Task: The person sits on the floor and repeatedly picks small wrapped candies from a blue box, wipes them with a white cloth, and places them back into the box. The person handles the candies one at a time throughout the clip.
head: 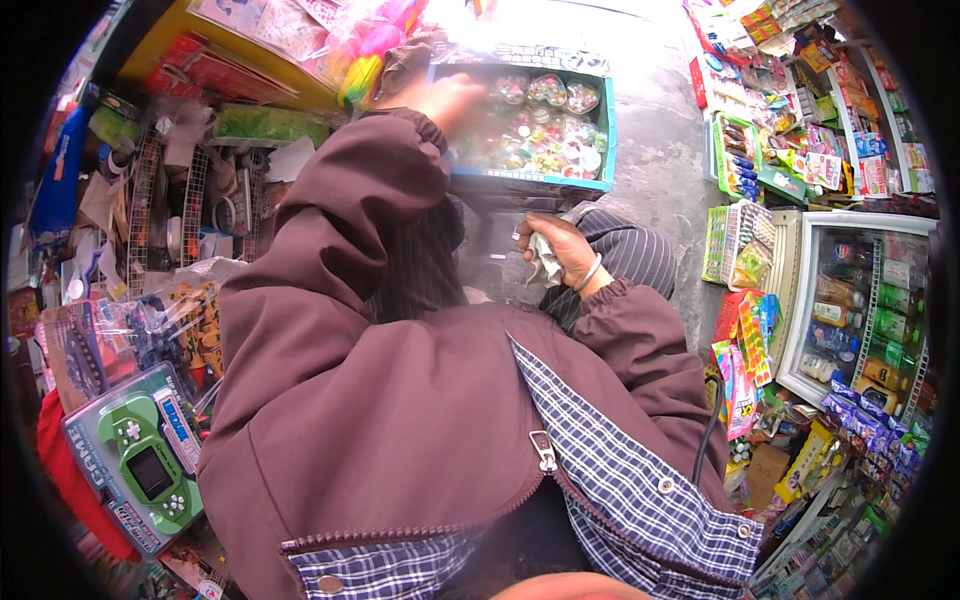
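Note:
My left hand (442, 97), blurred by motion, is over the left part of an open blue-edged cardboard box (609, 127). Whether it holds anything cannot be told. In the box lie heart-shaped clear containers (547, 90) with small colourful pieces, and several small round and colourful items (551, 150). My right hand (566, 247), with a bangle at the wrist, is closed around a crumpled whitish cloth or tissue (545, 261), nearer to me than the box and by my right knee.
Packaged goods and wire racks (193, 210) crowd the left side, with a green handheld game in a blister pack (150, 472). On the right stand snack shelves (821, 135), a plastic basket (716, 244) and a white-framed drinks cooler (795, 300). Grey floor (667, 157) shows between.

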